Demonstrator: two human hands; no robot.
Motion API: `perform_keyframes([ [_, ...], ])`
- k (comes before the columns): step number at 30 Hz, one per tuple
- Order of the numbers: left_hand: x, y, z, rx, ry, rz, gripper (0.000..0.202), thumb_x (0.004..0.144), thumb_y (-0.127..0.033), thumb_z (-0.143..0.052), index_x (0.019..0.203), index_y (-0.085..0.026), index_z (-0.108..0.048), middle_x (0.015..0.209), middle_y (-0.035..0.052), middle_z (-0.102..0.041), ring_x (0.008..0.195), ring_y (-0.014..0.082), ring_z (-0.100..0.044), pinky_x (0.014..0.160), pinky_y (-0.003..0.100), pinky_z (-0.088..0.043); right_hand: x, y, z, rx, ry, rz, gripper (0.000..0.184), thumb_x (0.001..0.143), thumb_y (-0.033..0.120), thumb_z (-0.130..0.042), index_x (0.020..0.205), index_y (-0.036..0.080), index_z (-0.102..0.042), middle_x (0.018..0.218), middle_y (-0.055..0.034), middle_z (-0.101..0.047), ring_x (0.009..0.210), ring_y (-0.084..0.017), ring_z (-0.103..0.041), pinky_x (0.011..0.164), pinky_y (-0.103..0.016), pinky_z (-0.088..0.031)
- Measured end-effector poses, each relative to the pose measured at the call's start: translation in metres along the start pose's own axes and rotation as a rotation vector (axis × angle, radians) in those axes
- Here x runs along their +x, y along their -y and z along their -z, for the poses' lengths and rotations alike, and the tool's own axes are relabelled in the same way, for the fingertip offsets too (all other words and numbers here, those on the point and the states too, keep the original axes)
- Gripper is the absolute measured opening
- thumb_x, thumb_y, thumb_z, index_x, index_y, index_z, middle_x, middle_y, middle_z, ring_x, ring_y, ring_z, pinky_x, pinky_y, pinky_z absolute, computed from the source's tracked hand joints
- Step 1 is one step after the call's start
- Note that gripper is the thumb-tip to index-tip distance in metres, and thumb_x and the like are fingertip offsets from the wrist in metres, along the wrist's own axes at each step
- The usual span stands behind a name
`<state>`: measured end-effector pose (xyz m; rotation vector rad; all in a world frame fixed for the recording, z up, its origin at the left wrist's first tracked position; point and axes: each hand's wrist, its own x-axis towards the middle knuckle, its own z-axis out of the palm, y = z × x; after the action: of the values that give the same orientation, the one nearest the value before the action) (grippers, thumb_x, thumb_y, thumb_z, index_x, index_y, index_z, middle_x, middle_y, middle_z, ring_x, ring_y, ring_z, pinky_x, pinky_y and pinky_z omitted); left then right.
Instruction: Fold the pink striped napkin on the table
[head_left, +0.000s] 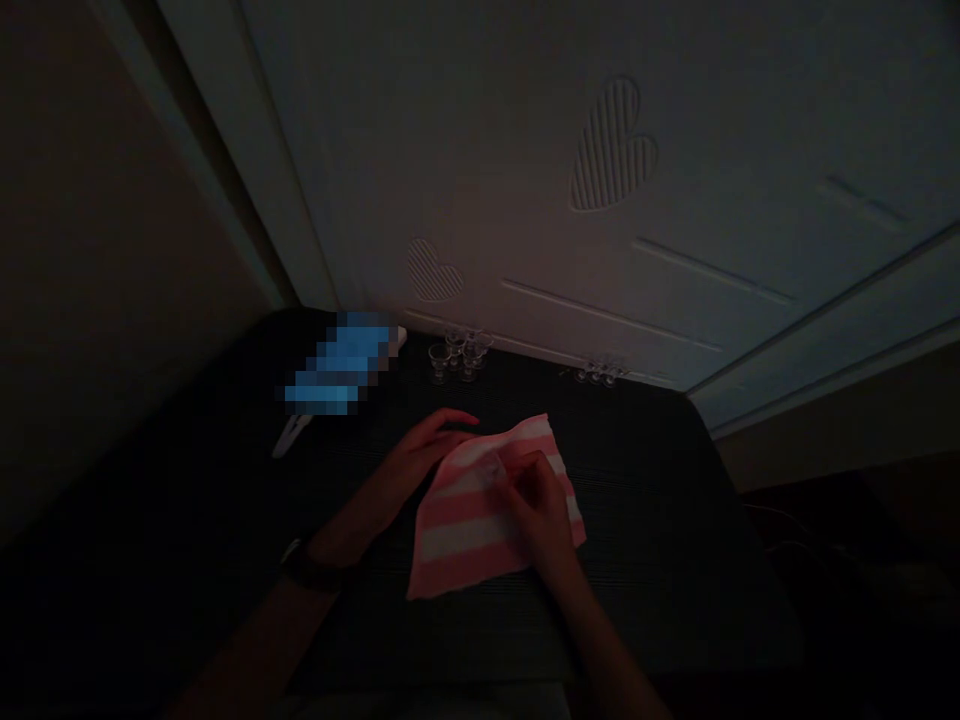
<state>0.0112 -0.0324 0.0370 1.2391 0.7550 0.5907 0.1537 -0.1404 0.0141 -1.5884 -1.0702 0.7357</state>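
A pink-and-white striped cloth (457, 535) lies spread on the dark table in front of me. My right hand (541, 505) is over it, thumb and fingers closed in a pinch on a small clear glass (491, 468), which is dim and partly covered by the fingers. At the cloth's upper left edge is my left hand (431, 440), fingers stretched out and touching the cloth; its thumb side is partly hidden. A dark band with a watch-like face (294, 552) is on the left wrist.
Several small stemmed glasses (461, 358) stand at the table's back edge, and several more (600, 372) are farther right. A blurred bright screen (341, 365) leans on a light stand (291, 436) at the left. Behind the dark table (660, 560) rises a pale panel (517, 200) with hearts.
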Motion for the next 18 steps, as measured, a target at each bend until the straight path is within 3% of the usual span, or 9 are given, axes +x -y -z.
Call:
perform_keyframes([
  [5,-0.002,-0.001,0.000,0.013,0.036,0.007,0.032,0.075,-0.028,-0.050,0.106,-0.021,-0.053,0.099,0.0031,-0.066,0.079,0.0181,-0.062,0.064,0.026,-0.046,0.002,-0.001,0.000,0.101,0.013,-0.001,0.014,0.077,0.029,-0.058,0.083,0.020,-0.049,0.077,0.0011,-0.058,0.069,-0.012,-0.056,0.061,-0.023,-0.045],
  [12,0.000,0.002,-0.001,-0.085,0.148,0.032,0.051,0.070,-0.024,-0.061,0.117,-0.022,-0.042,0.113,0.0088,-0.061,0.094,0.0218,-0.061,0.072,0.030,-0.049,-0.001,0.000,0.000,-0.104,-0.031,0.084,0.013,0.079,0.030,-0.054,0.086,0.020,-0.051,0.079,-0.0013,-0.060,0.069,-0.013,-0.057,0.061,-0.025,-0.045],
  [18,0.004,0.007,0.000,-0.056,0.139,0.024,0.062,0.063,-0.020,-0.069,0.118,-0.021,-0.040,0.110,0.0097,-0.063,0.097,0.0220,-0.061,0.078,0.033,-0.049,-0.008,0.002,0.000,-0.287,-0.015,0.197,0.013,0.080,0.025,-0.052,0.092,0.019,-0.055,0.087,-0.0042,-0.059,0.076,-0.015,-0.055,0.068,-0.028,-0.044],
])
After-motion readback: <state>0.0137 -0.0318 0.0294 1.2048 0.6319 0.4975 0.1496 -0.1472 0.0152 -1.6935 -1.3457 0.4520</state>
